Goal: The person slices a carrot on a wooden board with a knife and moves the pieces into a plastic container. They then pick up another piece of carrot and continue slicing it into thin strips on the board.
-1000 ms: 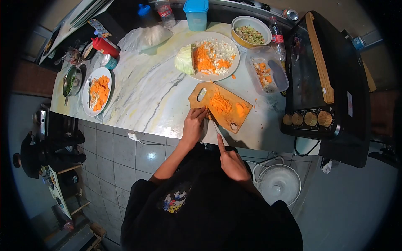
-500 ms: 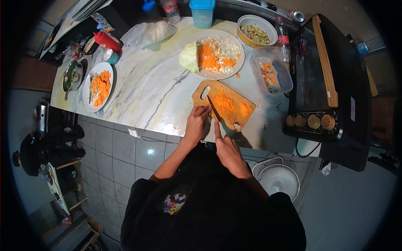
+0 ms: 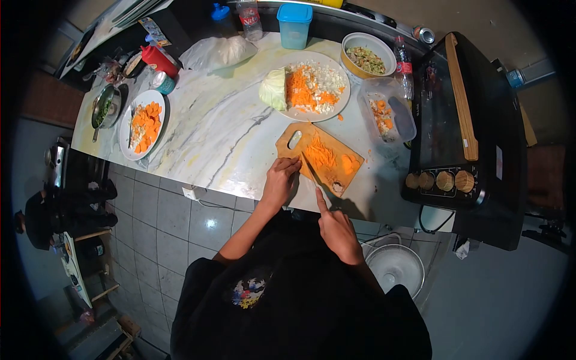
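Note:
A wooden cutting board [image 3: 350, 182] lies near the counter's front edge with shredded carrot [image 3: 321, 153] across its middle and carrot slices [image 3: 350, 163] toward its right side. My left hand [image 3: 281, 181] presses its bunched fingers onto the board's left edge, closed over a bit of carrot that they mostly cover. In my right hand [image 3: 338, 233] is a knife [image 3: 315, 177], gripped by its light handle with the index finger stretched along it. The blade slants up and left, its tip beside my left fingertips.
Behind the board stands a round plate [image 3: 342, 103] with cut cabbage, shredded carrot and a cabbage piece [image 3: 273, 90]. A plastic container [image 3: 405, 123], bowl [image 3: 390, 62] and black oven [image 3: 504, 150] are to the right. An oval plate [image 3: 125, 135] holds carrots at left. A person [image 3: 39, 219] stands far left.
My right hand has drawn the knife back toward me and slightly right, showing more of the blade and handle. My left hand stays on the board. The view has shifted slightly.

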A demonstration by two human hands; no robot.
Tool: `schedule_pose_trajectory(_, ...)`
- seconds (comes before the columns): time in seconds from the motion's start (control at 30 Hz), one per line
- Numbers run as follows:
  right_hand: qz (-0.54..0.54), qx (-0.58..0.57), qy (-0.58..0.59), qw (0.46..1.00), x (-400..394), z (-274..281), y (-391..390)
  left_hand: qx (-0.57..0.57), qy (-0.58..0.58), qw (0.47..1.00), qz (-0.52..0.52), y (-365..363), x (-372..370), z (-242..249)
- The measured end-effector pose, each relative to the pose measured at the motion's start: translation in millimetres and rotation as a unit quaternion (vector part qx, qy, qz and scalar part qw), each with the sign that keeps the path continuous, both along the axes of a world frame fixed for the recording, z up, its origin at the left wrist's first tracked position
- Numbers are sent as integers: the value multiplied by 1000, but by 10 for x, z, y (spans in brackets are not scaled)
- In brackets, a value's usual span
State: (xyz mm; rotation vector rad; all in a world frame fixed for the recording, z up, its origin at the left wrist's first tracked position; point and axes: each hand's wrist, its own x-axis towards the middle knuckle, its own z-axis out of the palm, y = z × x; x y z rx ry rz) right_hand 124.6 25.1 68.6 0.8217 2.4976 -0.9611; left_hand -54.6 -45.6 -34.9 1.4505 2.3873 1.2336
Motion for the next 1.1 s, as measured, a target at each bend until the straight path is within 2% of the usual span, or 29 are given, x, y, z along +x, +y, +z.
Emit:
schedule_pose_trajectory(0.43, 6, 1, 50, 999, 66, -64, -82, 19, -3, 1000, -19, 38, -147, 28)
schedule_pose_trajectory(0.67, -17, -13, 43, 999, 63, 3, -99, -1, 9, 999, -33, 15, -155, 6)
schedule_pose_trajectory(0.73, -16, -43, 9, 999, 34, 89, -109, -1, 17, 999, -37, 16, -145, 4)
schedule_pose_trajectory(1.1, -22, -64, 29, 997, 10, 47, -206, -16, 28, 998, -45, 11, -134, 20)
